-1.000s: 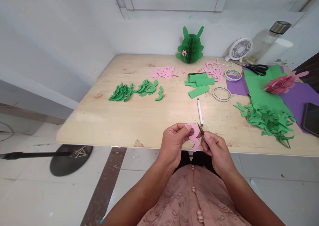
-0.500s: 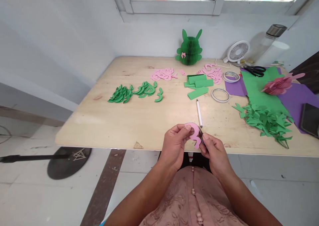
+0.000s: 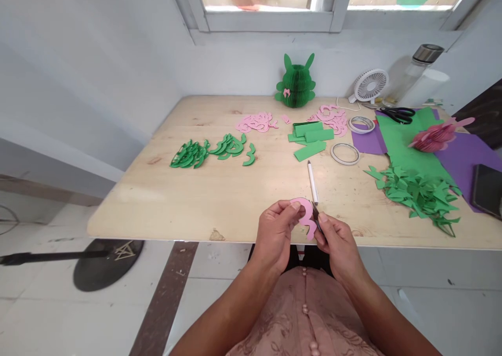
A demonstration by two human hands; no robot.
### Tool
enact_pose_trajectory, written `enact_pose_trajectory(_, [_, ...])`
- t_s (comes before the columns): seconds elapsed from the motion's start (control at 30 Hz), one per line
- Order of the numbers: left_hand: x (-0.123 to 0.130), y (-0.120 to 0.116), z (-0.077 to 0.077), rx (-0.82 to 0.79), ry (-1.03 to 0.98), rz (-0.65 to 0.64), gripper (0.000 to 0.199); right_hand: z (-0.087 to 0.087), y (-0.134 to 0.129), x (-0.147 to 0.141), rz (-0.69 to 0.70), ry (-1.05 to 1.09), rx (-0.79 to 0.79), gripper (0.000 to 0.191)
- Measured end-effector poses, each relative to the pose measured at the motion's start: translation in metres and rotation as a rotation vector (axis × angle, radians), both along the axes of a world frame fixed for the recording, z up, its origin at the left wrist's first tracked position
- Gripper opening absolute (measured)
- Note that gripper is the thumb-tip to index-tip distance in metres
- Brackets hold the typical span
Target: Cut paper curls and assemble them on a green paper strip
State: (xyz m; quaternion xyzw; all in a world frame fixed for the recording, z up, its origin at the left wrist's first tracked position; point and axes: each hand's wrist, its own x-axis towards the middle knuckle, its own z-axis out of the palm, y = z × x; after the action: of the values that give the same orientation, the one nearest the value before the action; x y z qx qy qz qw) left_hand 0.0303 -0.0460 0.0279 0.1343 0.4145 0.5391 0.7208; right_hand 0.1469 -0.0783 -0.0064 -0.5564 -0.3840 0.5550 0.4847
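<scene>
One pink piece (image 3: 308, 209) is pinched in left hand (image 3: 274, 236) over table's (image 3: 176, 204) near edge, scissors (image 3: 316, 216) gripped in right hand (image 3: 342, 241), blades at its outer curve, so trimming looks under way, likely unfinished.

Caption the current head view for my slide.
Left hand steadies a curvy pink paper piece beside dark-bladed scissors in the right hand.

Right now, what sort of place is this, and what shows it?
Probably a craft workspace: green paper rabbit figure, loose heap of green paper scraps and black-handled scissors, all on a pale wooden table.
</scene>
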Motion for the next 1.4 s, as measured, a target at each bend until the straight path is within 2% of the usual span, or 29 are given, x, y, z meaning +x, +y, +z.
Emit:
enact_pose_trajectory(0.47, [-0.0006,0.0003,0.0027,0.02,0.06,0.005,0.016,0.0,0.0005,0.0022,0.02,-0.023,0.001,0.046])
enact_pose_trajectory(1.4, [-0.0011,0.0009,0.0029,0.004,0.052,0.005,0.018,0.0006,0.0011,0.0016,0.01,-0.036,-0.007,0.047])
